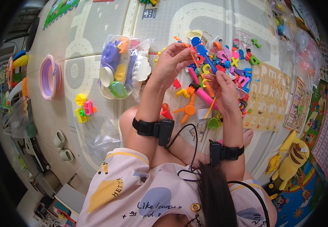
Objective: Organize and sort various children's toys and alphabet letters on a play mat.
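Note:
My left hand point(178, 56) is raised over the toy pile, its fingers closed on a thin orange plastic stick point(191, 52). To its right, my right hand point(222, 85) pinches the lower end of a blue plastic toy piece point(205, 56) with a rounded top. Beneath both hands lie colourful plastic letters, among them a yellow X point(234, 61), and a pink cylinder point(205, 96). An orange three-armed toy piece point(189, 109) and a red toy piece point(166, 111) rest on the mat nearer to me.
A clear bag of toys point(115, 68) lies left of the pile. Farther left are a pink and purple folding basin point(49, 76) and small bright blocks point(87, 107). At right lie a wooden letter board point(269, 96) and a yellow plush toy point(293, 159).

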A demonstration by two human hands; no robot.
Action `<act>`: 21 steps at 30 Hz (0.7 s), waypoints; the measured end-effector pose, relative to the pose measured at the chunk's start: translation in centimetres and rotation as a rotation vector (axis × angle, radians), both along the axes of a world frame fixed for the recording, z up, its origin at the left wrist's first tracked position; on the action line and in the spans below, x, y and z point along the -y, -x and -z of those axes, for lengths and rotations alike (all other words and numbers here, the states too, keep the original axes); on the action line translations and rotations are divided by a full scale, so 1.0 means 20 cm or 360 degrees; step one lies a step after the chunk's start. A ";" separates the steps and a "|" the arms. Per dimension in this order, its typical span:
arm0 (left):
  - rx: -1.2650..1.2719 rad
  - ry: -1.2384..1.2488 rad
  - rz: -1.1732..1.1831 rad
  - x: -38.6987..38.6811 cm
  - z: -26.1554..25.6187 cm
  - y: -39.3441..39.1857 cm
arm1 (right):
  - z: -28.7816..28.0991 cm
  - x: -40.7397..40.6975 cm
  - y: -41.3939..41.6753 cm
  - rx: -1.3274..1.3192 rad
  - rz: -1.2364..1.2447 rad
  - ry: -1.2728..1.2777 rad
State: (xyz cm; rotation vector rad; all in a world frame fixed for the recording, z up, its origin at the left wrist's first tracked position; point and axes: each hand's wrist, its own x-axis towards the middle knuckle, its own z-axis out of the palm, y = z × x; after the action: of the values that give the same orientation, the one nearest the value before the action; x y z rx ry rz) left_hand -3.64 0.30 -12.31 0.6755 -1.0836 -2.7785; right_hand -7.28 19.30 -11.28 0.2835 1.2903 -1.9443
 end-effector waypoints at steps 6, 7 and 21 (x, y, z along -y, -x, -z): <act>0.0000 0.0109 0.0052 -0.01 0.00 0.01 | 0.05 -0.04 -0.01 -0.0021 -0.0062 0.0003; -0.0001 0.0110 0.0053 -0.01 0.00 0.01 | 0.05 -0.02 -0.02 -0.0026 -0.0048 -0.0023; 0.0111 0.0076 -0.0054 -0.01 -0.01 0.00 | 0.07 0.00 -0.08 -0.0410 -0.0240 -0.0434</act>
State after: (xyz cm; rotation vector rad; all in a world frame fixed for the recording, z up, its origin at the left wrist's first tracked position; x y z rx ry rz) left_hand -3.55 0.56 -12.05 0.7833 -1.1359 -2.7100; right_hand -5.59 19.27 -12.73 0.0663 1.6983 -1.7176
